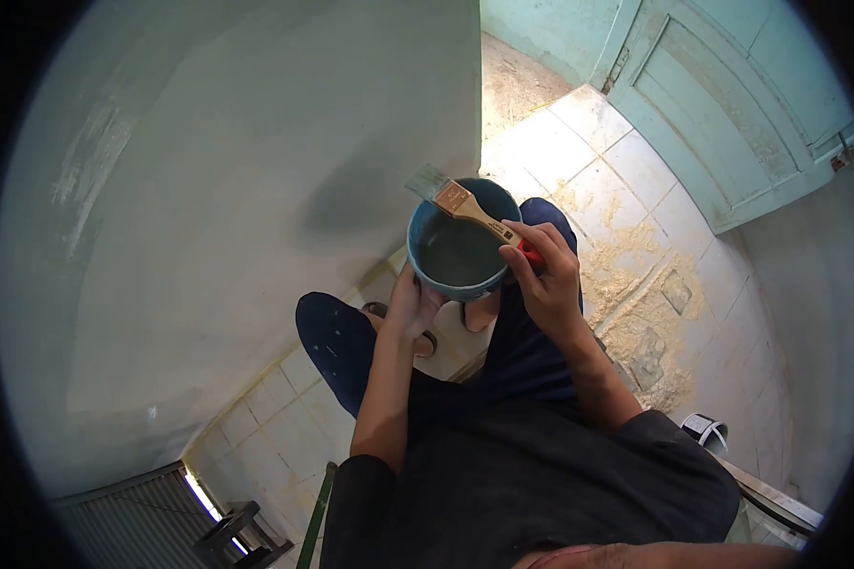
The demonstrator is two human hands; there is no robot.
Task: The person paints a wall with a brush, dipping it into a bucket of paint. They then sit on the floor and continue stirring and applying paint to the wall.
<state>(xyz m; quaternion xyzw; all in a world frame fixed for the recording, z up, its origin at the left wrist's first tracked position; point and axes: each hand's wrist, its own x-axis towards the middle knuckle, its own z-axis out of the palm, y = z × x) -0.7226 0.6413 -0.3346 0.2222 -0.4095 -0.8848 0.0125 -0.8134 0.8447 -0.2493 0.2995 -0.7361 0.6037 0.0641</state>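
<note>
My right hand is closed round the red-tipped handle of a flat paintbrush. The brush lies slantwise over the mouth of a round blue-green tub, its pale, wet-looking bristles past the far left rim. Grey-green liquid, like thin paint, covers the tub's bottom. My left hand supports the tub from below on its left side; part of its fingers is hidden beneath. The tub is between my knees, in front of a pale grey-green wall.
Sandy debris is spread over the tiled floor at right. A light green door stands at upper right. A small white bucket is at lower right, and a dark plastic stool at lower left, beside a corrugated shutter.
</note>
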